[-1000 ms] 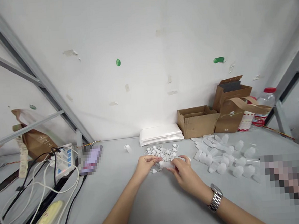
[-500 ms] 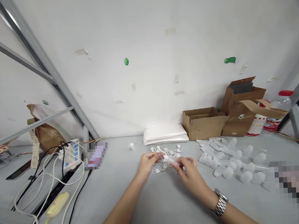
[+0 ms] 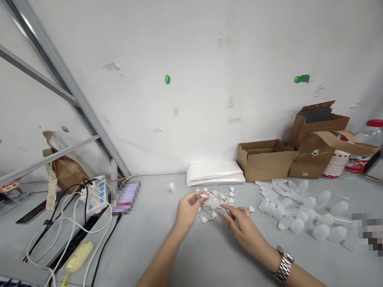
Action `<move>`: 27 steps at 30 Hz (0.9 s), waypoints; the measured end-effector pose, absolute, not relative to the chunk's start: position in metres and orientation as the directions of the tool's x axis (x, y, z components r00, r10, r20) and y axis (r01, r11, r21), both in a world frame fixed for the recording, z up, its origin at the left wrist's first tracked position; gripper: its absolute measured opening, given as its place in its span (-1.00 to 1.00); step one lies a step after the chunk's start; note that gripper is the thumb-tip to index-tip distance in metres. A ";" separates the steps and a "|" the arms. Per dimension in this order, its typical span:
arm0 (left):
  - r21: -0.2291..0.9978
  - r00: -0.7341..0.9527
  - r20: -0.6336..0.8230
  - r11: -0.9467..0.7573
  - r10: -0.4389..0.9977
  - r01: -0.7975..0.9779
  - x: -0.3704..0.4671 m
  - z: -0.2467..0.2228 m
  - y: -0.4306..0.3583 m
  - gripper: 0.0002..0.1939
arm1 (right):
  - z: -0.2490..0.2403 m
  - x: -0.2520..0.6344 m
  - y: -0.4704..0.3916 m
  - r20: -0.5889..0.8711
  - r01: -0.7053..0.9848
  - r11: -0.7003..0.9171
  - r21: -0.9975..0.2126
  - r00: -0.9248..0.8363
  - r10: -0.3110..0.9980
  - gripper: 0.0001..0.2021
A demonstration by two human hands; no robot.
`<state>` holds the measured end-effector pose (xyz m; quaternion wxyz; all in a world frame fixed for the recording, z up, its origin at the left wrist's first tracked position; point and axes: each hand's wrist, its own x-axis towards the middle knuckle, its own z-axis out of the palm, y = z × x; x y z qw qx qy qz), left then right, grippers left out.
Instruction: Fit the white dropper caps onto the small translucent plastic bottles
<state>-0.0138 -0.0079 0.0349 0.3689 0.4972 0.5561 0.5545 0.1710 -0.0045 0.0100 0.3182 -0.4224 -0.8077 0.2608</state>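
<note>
My left hand (image 3: 188, 211) pinches a small translucent plastic bottle (image 3: 211, 201) by its white cap end, over the pile of parts. My right hand (image 3: 240, 220), with a metal watch on the wrist, is just right of the bottle. Its thumb and fingers are apart, and nothing shows between them. Beneath and behind the hands lies a loose pile of small white caps (image 3: 229, 196) with thin loops. One white cap (image 3: 251, 209) sits apart, right of my right hand. Further right spread several translucent empty bottles (image 3: 296, 226) lying on their sides.
A small capped bottle (image 3: 171, 187) stands at the back left. White sheets (image 3: 214, 174) are stacked by the wall, beside an open cardboard box (image 3: 265, 160) and a brown paper bag (image 3: 309, 155). A power strip (image 3: 97, 197), cables and a phone (image 3: 127, 198) lie left.
My right hand's fingers have come off the bottle and opened. The bottle stays in my left hand, turned differently. The camera view has shifted slightly left.
</note>
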 end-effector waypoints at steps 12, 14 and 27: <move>0.770 -0.471 0.285 0.093 0.835 0.631 -0.169 0.030 0.027 -0.78 | 0.003 0.170 -0.006 0.330 0.517 0.596 -0.615 -0.517 0.790 -0.66; 0.764 -0.435 0.267 0.086 0.860 0.640 -0.167 0.020 0.036 -0.80 | 0.004 0.170 -0.006 0.345 0.520 0.612 -0.596 -0.522 0.780 -0.67; 0.764 -0.397 0.213 0.101 0.893 0.637 -0.170 0.007 0.041 -0.61 | 0.007 0.169 -0.010 0.360 0.493 0.654 -0.574 -0.565 0.742 -0.67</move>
